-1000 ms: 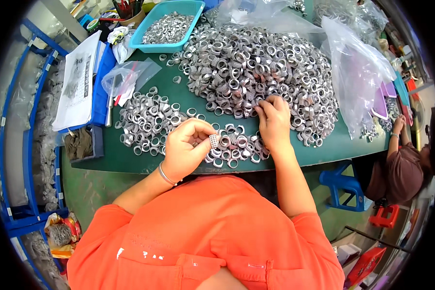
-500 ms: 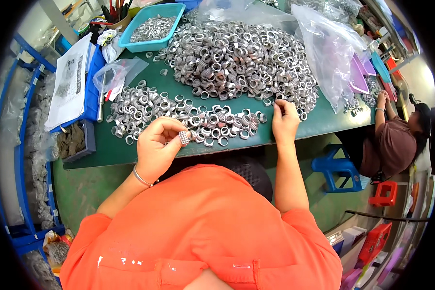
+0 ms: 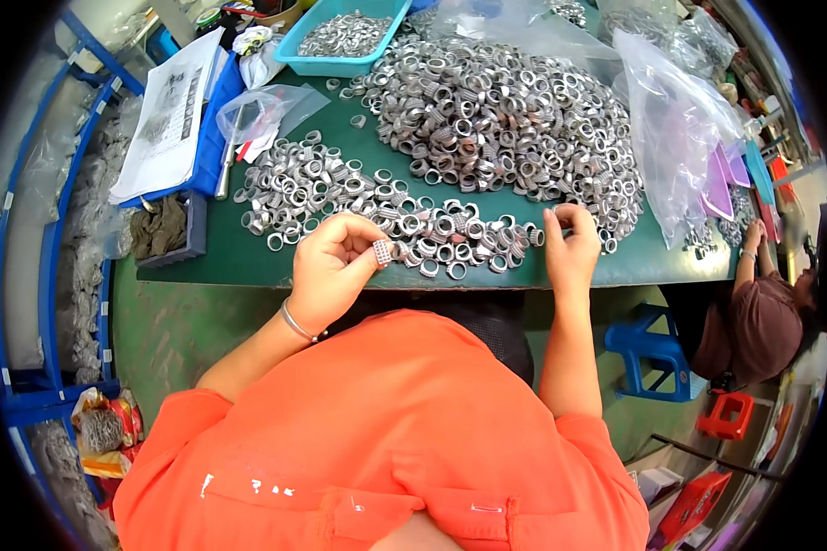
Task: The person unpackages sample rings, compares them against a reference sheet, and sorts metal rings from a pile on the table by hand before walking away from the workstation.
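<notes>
My left hand [image 3: 329,266] pinches a wide silver ring [image 3: 382,253] set with rows of small studs, held upright at the near side of the smaller ring pile [image 3: 377,207]. My right hand [image 3: 573,248] is curled with its fingertips together, in the gap between that pile and the large heap of silver rings [image 3: 505,119]. Whether anything sits between those fingertips is hidden. One loose ring lies just left of the right thumb.
A turquoise basket [image 3: 377,64] of small metal pieces stands at the back left. Left of the green table [image 3: 358,138] are papers [image 3: 170,115] on a blue bin. Clear plastic bags [image 3: 666,138] lie right. A co-worker [image 3: 753,317] sits beyond a blue stool [image 3: 652,354].
The whole view has shifted, so the table and heaps appear further right. My left hand still pinches the ring. My right fingertips have drawn slightly back from the large heap's edge.
</notes>
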### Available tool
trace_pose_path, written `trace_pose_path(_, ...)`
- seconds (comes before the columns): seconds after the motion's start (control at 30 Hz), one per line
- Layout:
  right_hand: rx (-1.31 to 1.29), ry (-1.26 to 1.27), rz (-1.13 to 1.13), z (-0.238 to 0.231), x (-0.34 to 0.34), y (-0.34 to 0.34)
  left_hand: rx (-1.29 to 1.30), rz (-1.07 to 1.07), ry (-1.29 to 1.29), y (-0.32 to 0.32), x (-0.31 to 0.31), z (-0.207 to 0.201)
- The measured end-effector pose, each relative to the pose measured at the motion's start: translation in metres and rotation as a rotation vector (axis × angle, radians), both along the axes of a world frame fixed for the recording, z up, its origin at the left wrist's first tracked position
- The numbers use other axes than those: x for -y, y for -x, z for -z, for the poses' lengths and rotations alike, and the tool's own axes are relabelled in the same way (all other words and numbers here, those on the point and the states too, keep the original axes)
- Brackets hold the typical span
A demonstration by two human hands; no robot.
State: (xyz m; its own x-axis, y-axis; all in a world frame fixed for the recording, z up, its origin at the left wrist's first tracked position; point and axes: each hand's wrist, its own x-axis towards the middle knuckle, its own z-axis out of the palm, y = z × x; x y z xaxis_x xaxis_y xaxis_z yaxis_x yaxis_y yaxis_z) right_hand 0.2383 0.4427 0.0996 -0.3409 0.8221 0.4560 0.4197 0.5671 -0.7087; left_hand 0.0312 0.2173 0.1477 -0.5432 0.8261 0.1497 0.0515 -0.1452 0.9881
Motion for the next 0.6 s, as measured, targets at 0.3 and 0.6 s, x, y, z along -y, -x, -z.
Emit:
trace_pose_path(0.3,-0.577,1.036,-0.471,-0.036,0.079,0.030,-0.156,0.059,0.023,-0.012,-0.015,0.012)
trace_pose_path(0.6,-0.565,1.232,-0.495,-0.042,0.098,0.036,-0.223,0.181,0.013,-0.020,-0.017,-0.001)
